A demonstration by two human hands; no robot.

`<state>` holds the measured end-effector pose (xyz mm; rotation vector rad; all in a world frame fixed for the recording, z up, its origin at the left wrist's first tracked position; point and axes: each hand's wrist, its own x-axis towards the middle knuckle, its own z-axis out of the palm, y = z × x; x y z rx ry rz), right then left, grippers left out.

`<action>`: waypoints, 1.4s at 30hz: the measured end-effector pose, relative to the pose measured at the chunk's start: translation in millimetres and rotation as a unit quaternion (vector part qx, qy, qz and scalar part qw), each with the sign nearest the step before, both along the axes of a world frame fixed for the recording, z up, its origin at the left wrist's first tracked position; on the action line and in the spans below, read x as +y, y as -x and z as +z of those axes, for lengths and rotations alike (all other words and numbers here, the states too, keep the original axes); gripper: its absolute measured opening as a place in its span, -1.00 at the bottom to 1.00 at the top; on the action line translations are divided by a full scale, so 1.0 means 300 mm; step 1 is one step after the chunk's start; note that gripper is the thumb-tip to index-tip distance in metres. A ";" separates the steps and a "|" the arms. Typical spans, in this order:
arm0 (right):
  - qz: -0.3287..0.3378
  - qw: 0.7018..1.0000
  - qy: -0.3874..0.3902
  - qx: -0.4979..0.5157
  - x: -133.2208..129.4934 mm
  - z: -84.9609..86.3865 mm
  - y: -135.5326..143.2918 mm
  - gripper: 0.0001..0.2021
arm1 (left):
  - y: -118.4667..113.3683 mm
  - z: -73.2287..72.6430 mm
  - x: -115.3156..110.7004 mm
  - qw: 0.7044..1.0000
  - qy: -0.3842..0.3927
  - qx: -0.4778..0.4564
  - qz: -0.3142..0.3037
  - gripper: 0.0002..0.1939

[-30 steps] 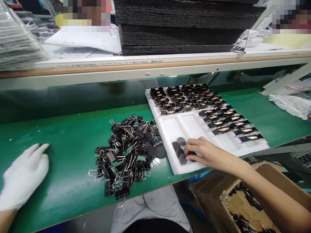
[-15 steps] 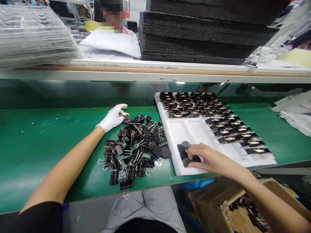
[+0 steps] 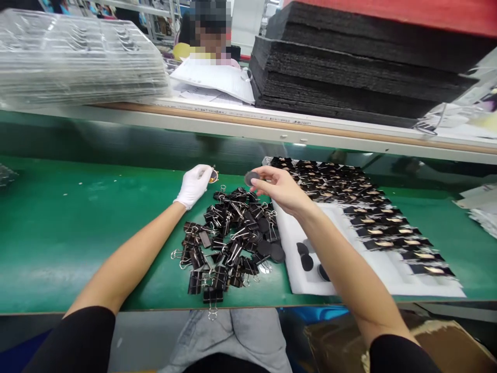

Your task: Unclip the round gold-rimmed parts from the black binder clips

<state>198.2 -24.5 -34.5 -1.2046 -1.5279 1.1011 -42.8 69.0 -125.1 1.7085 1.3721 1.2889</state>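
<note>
My gloved left hand (image 3: 195, 185) pinches a small round piece (image 3: 213, 176) with a dark face and a pale, gold-tinged rim; its kind I cannot make out. A dark grey disc (image 3: 251, 179) is between the thumb and fingers of my bare right hand (image 3: 277, 187), raised just right of the left hand. Below both hands lies a heap of black binder clips (image 3: 225, 238) with wire handles. Several black discs (image 3: 277, 252) lie at the heap's right side. More loose discs (image 3: 306, 262) rest on the white foam tray (image 3: 301, 284), partly hidden by my right forearm.
Rows of clamped binder clips (image 3: 388, 224) fill the tray's far and right parts. Above the green table (image 3: 97, 223) runs a shelf (image 3: 217, 118) with clear plastic trays (image 3: 81, 67) and black foam sheets (image 3: 349, 77). A cardboard box (image 3: 446, 344) stands below right. Someone sits beyond the shelf.
My right hand has lifted a disc from the foam tray and moved up and left, close to my left hand. The left hand keeps its round piece, now turned more toward view. The camera view has shifted.
</note>
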 end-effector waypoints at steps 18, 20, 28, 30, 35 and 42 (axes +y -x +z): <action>-0.028 0.997 -0.020 0.068 -0.031 -0.120 0.076 -0.54 | -0.098 0.216 -0.238 0.951 -0.061 -0.021 -0.302 -0.49; -0.026 0.995 -0.023 0.091 -0.039 -0.118 0.073 -0.53 | -0.100 0.216 -0.239 0.947 -0.084 0.019 -0.309 -0.55; -0.031 0.984 0.014 0.176 -0.050 -0.109 0.058 -0.60 | -0.091 0.238 -0.230 0.958 -0.029 0.017 -0.284 -0.63; -0.025 0.981 0.030 0.188 -0.047 -0.113 0.060 -0.58 | -0.092 0.246 -0.230 0.957 -0.015 0.002 -0.289 -0.69; -0.040 0.977 0.044 0.205 -0.043 -0.110 0.053 -0.60 | -0.097 0.252 -0.244 0.968 -0.127 0.117 -0.185 -0.73; -0.063 0.965 0.081 0.242 -0.022 -0.088 0.004 -0.65 | -0.032 0.270 -0.278 0.817 -0.162 0.517 -0.195 -0.50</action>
